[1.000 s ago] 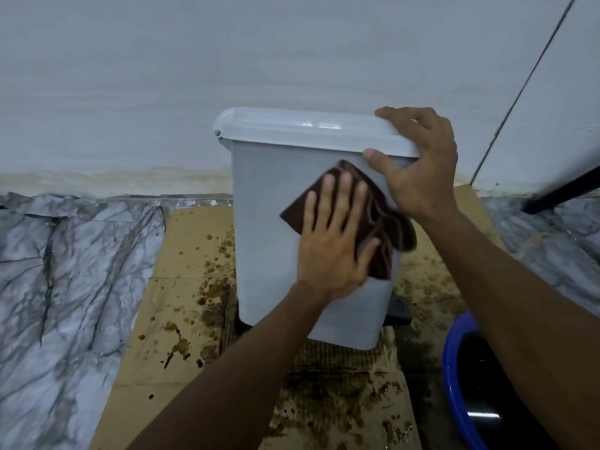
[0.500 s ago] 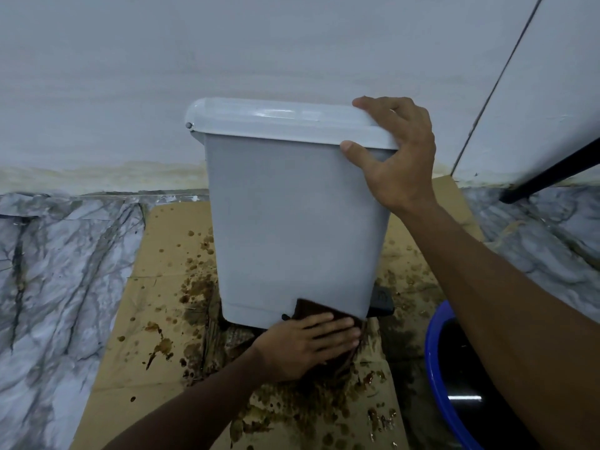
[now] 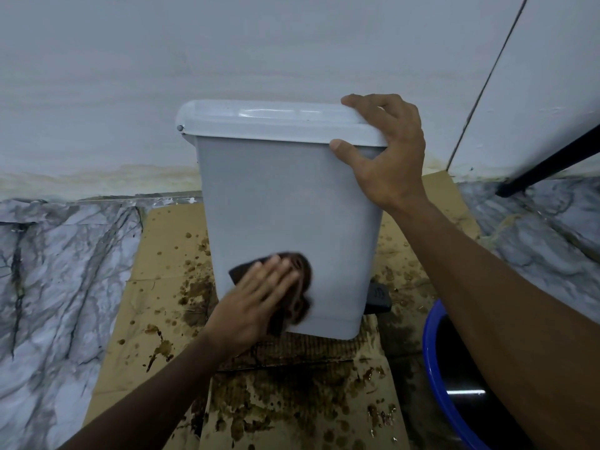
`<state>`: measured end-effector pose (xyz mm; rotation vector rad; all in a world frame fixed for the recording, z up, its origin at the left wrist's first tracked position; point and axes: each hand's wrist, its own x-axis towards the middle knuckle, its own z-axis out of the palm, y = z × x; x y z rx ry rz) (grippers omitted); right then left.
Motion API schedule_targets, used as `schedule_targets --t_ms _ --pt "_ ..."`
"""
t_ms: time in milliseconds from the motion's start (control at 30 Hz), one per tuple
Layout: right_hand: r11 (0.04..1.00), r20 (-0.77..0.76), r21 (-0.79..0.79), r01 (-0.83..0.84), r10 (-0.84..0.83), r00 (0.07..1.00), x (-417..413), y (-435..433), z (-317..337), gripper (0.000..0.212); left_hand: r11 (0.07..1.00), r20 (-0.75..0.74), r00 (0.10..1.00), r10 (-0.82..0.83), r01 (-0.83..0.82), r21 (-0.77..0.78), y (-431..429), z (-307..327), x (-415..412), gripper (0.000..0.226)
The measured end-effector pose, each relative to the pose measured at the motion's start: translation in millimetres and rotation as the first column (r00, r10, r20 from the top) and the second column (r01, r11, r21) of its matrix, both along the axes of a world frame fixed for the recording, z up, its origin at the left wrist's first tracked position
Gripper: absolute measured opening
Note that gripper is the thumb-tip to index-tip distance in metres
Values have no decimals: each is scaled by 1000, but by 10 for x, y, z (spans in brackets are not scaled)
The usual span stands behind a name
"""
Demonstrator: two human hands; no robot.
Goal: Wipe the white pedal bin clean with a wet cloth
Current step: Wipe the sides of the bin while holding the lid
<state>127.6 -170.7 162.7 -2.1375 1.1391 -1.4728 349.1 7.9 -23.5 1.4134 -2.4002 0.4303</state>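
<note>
The white pedal bin (image 3: pixel 285 203) stands upright on stained cardboard, its lid closed. My right hand (image 3: pixel 388 151) grips the lid's right front corner, fingers over the top and thumb on the front. My left hand (image 3: pixel 256 306) presses a dark brown cloth (image 3: pixel 300 287) flat against the lower part of the bin's near face. The hand covers most of the cloth and is blurred. The black pedal (image 3: pixel 378 297) sticks out at the bin's lower right.
Brown-spattered cardboard (image 3: pixel 156 287) covers the floor under the bin. Marbled flooring (image 3: pixel 58 287) lies to the left and right. A blue basin (image 3: pixel 435 368) of dark water sits at the lower right. A white wall (image 3: pixel 227 53) is right behind the bin.
My left hand slid the cloth from high on the bin's face down to its bottom edge, and has now come partway back up. My right hand kept its hold on the lid.
</note>
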Motion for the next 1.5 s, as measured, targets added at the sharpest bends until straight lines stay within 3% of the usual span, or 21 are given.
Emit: schedule_targets --t_ms 67,133,233,333,500,600,700,833,867,900,967,1000,1067,1133,1167,1200,1233,1267,1333,1400,1500 --pt "1000 -2 2 1 -1 1000 6 -3 3 50 984 -266 950 162 -176 -29 -127 132 -58 65" --pt "1000 -3 -2 3 -3 1000 7 -2 4 50 938 -486 828 279 -344 -48 -290 283 -164 62" --pt "1000 -3 -2 4 -4 1000 4 -4 3 50 852 -656 670 348 -518 -78 -597 524 -380 64" --pt "1000 -12 -7 0 0 1000 1 -17 -3 51 826 -660 662 355 -553 -110 -823 667 -585 67" --pt "1000 -27 -19 -10 9 1000 -9 -27 -16 52 898 -471 838 275 -399 -186 -875 654 -690 66" --pt "999 -32 -41 -18 17 999 -17 -8 -16 51 865 -566 766 305 -471 -171 -891 740 -627 65" --pt "999 -32 -48 -25 23 999 -22 33 -18 51 788 -765 548 337 -610 -90 -936 916 -542 63" --pt "995 -32 -88 -38 35 999 -40 143 -14 50 775 -915 328 236 -631 -27 -884 1131 -529 56" --pt "994 -29 -99 -41 38 999 -47 178 -8 49 769 -961 199 193 -639 22 -857 1202 -550 54" --pt "993 -26 -109 -44 42 999 -54 216 0 49 756 -991 -5 134 -646 106 -833 1296 -563 50" --pt "989 -29 -136 -52 49 998 -66 298 20 48 741 -856 -511 -77 -604 293 -809 1585 -539 44" --pt "986 -33 -155 -58 54 998 -73 341 27 48 739 -721 -664 -196 -584 336 -807 1716 -489 43" --pt "980 -36 -185 -68 63 997 -96 442 34 48 773 -581 -767 -273 -534 342 -765 1945 -414 44" --pt "973 -25 -217 -82 78 997 -112 552 23 47 812 -724 -670 -162 -507 288 -710 2118 -411 47" --pt "971 -15 -222 -90 89 996 -120 606 16 47 807 -856 -517 14 -499 315 -674 2168 -428 50" --pt "971 -6 -216 -99 100 995 -132 651 16 47 772 -928 -279 245 -523 361 -648 2173 -441 54" --pt "974 1 -202 -107 109 994 -141 692 22 46 718 -893 -32 448 -582 381 -630 2148 -421 57" --pt "977 6 -183 -114 117 993 -148 732 36 46 673 -802 157 576 -649 356 -602 2138 -384 59" --pt "982 15 -145 -120 123 992 -157 816 67 43 668 -643 397 655 -701 248 -528 2222 -293 53" --pt "986 40 -119 -119 125 991 -166 904 98 38 751 -492 602 629 -635 182 -489 2371 -230 44" --pt "993 89 -87 -79 87 992 -164 1089 143 28 824 -340 768 543 -410 391 -517 2623 -297 45"
